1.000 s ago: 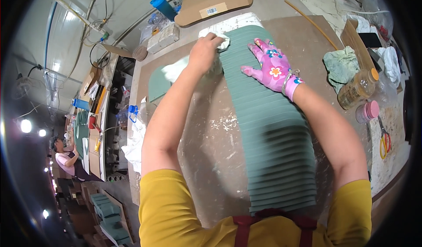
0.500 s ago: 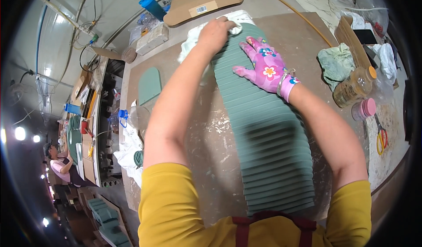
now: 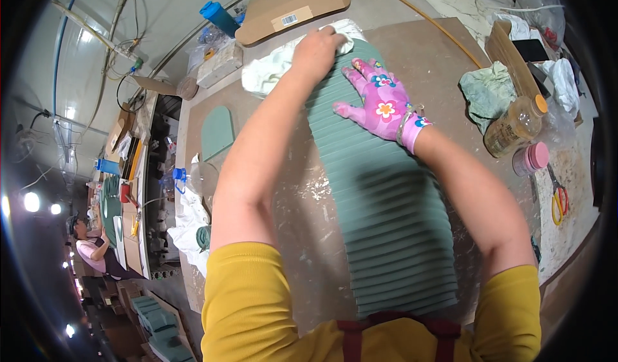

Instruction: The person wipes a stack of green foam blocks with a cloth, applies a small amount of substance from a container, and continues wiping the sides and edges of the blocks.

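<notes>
A long row of overlapping green sheets point(image 3: 386, 194) with rounded ends lies fanned over the table, from its far side down to my body. At the far end my bare left hand point(image 3: 315, 54) is closed on a white cloth point(image 3: 267, 72), which touches the edge of the top sheets and trails off to the left. My right hand point(image 3: 383, 104), in a pink flowered glove with a bracelet at the wrist, lies flat on the far part of the row, fingers spread. Shadow darkens the middle of the row.
A single green piece point(image 3: 217, 132) lies left of my arm. At the far side stand a cardboard box point(image 3: 293, 11) and a blue bottle point(image 3: 219, 19). Rightward are a wooden stick point(image 3: 441, 32), a crumpled cloth point(image 3: 487, 95), a jar point(image 3: 515, 127) and scissors point(image 3: 559, 198). Another person point(image 3: 93, 249) works far left.
The loose end of the white cloth has swung up and to the left, spreading out on the table. Both hands stay near the far end of the green row. The whole view has shifted slightly.
</notes>
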`<state>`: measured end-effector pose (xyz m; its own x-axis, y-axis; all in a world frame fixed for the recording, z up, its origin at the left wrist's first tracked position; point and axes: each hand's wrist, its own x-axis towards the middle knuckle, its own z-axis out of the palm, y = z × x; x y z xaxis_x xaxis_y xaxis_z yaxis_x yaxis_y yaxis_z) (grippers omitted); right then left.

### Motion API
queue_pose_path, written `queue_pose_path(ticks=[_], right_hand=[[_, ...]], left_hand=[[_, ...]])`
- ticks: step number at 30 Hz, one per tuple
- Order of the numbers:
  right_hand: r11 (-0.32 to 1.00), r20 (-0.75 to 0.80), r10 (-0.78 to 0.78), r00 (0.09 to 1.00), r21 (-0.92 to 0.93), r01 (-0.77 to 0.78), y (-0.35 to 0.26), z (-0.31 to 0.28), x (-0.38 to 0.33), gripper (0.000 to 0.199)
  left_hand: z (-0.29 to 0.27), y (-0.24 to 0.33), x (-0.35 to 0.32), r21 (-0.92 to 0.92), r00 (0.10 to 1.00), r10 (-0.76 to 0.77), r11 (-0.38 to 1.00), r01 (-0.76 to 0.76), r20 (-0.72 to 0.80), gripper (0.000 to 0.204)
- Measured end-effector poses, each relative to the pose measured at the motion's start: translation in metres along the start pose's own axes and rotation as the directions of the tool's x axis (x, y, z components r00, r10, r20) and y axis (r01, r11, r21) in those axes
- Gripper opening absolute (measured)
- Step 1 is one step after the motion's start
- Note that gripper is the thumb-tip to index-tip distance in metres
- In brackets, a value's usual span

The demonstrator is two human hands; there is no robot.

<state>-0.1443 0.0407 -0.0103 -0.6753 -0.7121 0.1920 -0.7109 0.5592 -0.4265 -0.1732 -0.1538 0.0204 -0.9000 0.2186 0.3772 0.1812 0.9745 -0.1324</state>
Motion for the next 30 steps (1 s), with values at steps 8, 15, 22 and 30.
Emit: queue_pose_path(ticks=[8,15,22,30], right_hand=[[0.999,-0.003,0.033,0.999,-0.008,-0.033,0.001,-0.005,-0.004,0.078],[1.0,0.033,0.025,0.999,0.006,-0.026,-0.002,-0.007,-0.002,0.077],[0.999,0.011,0.036,0.999,-0.019,-0.036,0.0,-0.007,-0.003,0.077],[0.999,0.024,0.047,0.999,-0.021,-0.046,0.002,-0.004,-0.002,0.078]], left_hand=[[-0.054,-0.044,-0.005,0.244,0.912,-0.163,0.967,0.072,0.377,0.027],[-0.01,-0.01,0.002,0.012,0.996,-0.031,0.999,0.03,0.087,0.032],[-0.054,-0.053,-0.017,0.338,0.889,-0.214,0.938,0.072,0.405,0.025],[0.007,-0.014,-0.011,-0.089,0.998,-0.05,0.995,0.046,-0.04,0.025]])
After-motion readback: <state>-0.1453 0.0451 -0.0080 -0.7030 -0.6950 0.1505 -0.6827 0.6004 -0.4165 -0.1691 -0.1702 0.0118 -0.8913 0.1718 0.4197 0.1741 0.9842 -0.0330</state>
